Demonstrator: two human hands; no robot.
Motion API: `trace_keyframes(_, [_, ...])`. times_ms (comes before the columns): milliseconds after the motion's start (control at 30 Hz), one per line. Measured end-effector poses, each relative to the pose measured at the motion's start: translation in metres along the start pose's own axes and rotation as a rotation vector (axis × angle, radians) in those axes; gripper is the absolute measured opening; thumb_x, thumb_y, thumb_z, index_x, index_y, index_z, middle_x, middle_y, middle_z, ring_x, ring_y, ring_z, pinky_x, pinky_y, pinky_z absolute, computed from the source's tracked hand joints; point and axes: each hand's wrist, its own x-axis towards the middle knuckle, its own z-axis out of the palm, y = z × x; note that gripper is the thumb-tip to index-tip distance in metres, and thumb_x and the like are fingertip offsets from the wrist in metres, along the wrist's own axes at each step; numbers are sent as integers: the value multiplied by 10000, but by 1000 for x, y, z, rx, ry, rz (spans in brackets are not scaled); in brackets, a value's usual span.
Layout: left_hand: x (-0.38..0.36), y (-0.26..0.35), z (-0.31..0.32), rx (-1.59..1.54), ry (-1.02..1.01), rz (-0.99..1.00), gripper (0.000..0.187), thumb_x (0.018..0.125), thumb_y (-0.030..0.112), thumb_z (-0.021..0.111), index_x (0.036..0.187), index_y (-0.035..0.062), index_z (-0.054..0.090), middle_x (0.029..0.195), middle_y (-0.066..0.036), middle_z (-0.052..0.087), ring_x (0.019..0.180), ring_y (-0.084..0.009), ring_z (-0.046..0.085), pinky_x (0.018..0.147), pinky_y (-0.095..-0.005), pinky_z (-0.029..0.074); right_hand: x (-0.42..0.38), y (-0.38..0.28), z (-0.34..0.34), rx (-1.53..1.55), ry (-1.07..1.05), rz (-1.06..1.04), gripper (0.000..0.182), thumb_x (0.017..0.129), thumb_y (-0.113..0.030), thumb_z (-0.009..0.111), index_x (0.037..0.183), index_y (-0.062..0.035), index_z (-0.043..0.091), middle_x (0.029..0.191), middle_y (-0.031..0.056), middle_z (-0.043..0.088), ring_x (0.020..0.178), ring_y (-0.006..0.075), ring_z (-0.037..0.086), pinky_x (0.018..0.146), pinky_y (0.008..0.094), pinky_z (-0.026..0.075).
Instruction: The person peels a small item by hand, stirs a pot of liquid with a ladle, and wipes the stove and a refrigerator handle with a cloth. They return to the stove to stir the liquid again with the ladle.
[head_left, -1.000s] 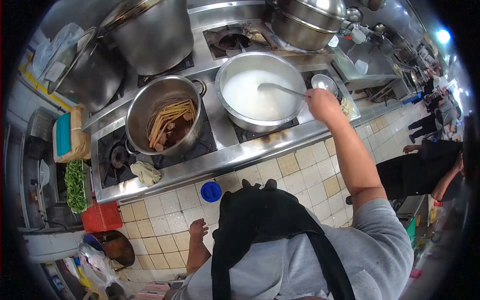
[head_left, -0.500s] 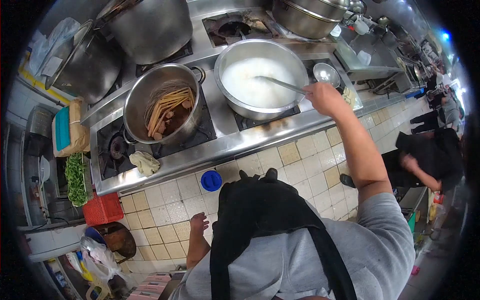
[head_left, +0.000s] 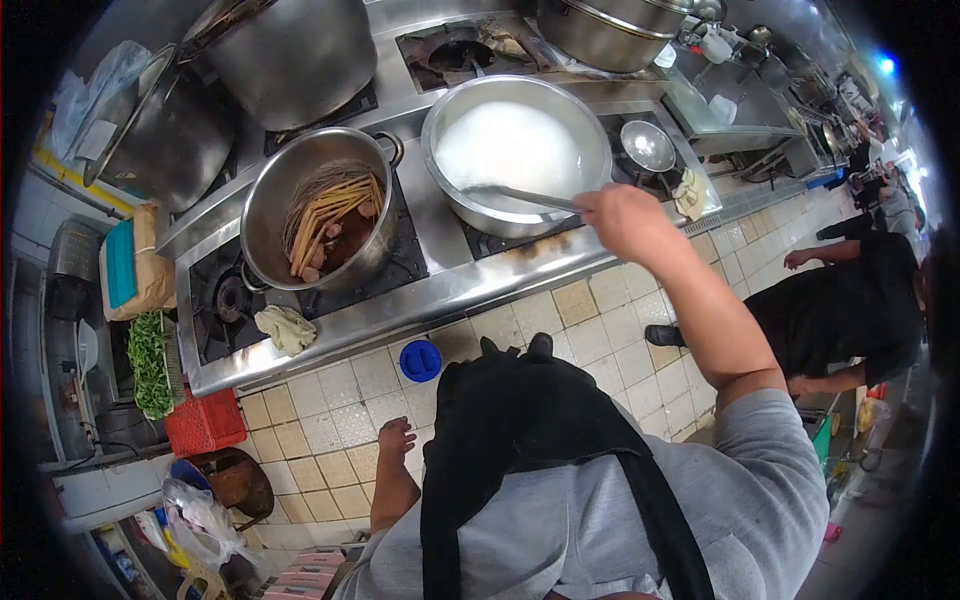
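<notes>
My right hand (head_left: 630,222) is closed around the end of a long-handled metal ladle (head_left: 540,199). The ladle slants over the near rim of a wide steel pot (head_left: 604,165), and its head is mostly hidden in the white liquid (head_left: 512,145), which looks hazy with steam. At my left side, away from the stove, my left hand (head_left: 397,434) hangs with loosely bent fingers apart and nothing in it. Left of the wide pot, a deep steel pot (head_left: 262,210) holds brown liquid, long light-brown sticks (head_left: 325,215) and some lumps.
Large stockpots (head_left: 300,65) stand at the back of the stove. A cloth (head_left: 286,330) lies on its front left, and a strainer (head_left: 648,147) is on the right burner. A blue lid (head_left: 420,361) is on the floor by the stove. A co-worker in black (head_left: 840,300) stands at right.
My right hand has drawn the ladle left and toward me across the white liquid. The co-worker on the right has changed posture, arms now apart. My left hand has barely moved.
</notes>
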Motion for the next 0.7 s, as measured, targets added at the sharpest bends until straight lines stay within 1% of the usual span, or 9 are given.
trace_keyframes(33, [1, -1, 0, -12, 6, -4, 312, 834, 144, 552, 1140, 92, 584, 926, -55, 622, 667, -200, 605, 521, -313, 472, 3, -2, 11, -69, 86, -29, 239, 838, -115, 501, 1018, -110, 658, 868, 172, 652, 825, 315, 647, 721, 412, 526])
trace_keyframes(67, [2, -2, 0, -23, 11, -9, 315, 828, 135, 559, 1139, 89, 584, 919, -56, 622, 663, -200, 604, 517, -310, 471, 11, 2, 25, -87, 136, -67, 233, 860, -179, 550, 1075, -151, 634, 860, 148, 593, 751, 326, 634, 667, 412, 515])
trace_keyframes(267, [3, -13, -2, -39, -8, 16, 305, 852, 157, 548, 1148, 90, 576, 942, -64, 620, 663, -203, 605, 512, -312, 473, 49, 4, 49, -176, 216, 10, 248, 886, -179, 482, 1081, -159, 634, 882, 152, 601, 745, 294, 648, 636, 393, 526])
trace_keyframes(400, [6, -23, -1, -9, -18, 27, 291, 869, 187, 535, 1140, 89, 575, 952, -68, 618, 666, -206, 605, 525, -319, 478, 69, 22, 59, -194, 281, 33, 258, 875, -163, 468, 1065, -148, 641, 888, 155, 602, 730, 300, 653, 631, 398, 531])
trace_keyframes(467, [6, -28, 0, -18, -15, 53, 283, 881, 192, 515, 1136, 86, 576, 959, -68, 615, 669, -209, 601, 541, -328, 478, 76, 34, 58, -230, 244, 99, 222, 860, -124, 453, 964, -76, 642, 934, 174, 628, 784, 318, 664, 660, 399, 539])
trace_keyframes(500, [12, -36, -2, -18, -15, 52, 283, 881, 192, 515, 1136, 86, 576, 959, -68, 615, 669, -209, 601, 541, -328, 478, 78, 42, 55, -230, 243, 99, 222, 860, -124, 453, 964, -76, 642, 934, 174, 628, 784, 318, 664, 660, 399, 539])
trace_keyframes(567, [21, -47, -5, 135, -66, 198, 289, 890, 191, 496, 1148, 86, 574, 967, -66, 611, 668, -209, 597, 553, -334, 476, 76, 59, 48, -253, 177, 151, 222, 861, -124, 454, 959, -64, 644, 950, 182, 636, 811, 317, 667, 694, 396, 544])
trace_keyframes(633, [15, -42, -1, 82, -51, 137, 292, 890, 192, 495, 1150, 85, 573, 964, -66, 611, 664, -209, 594, 551, -332, 474, 66, 75, 42, -319, 214, 125, 218, 847, -114, 465, 929, -34, 650, 944, 206, 648, 840, 329, 664, 729, 408, 541])
trace_keyframes(700, [9, -37, 2, 28, -36, 76, 294, 890, 193, 495, 1152, 84, 571, 960, -66, 611, 659, -208, 591, 550, -331, 472, 59, 85, 27, -229, 161, 153, 210, 821, -100, 486, 905, -12, 656, 942, 224, 654, 849, 343, 659, 749, 426, 534])
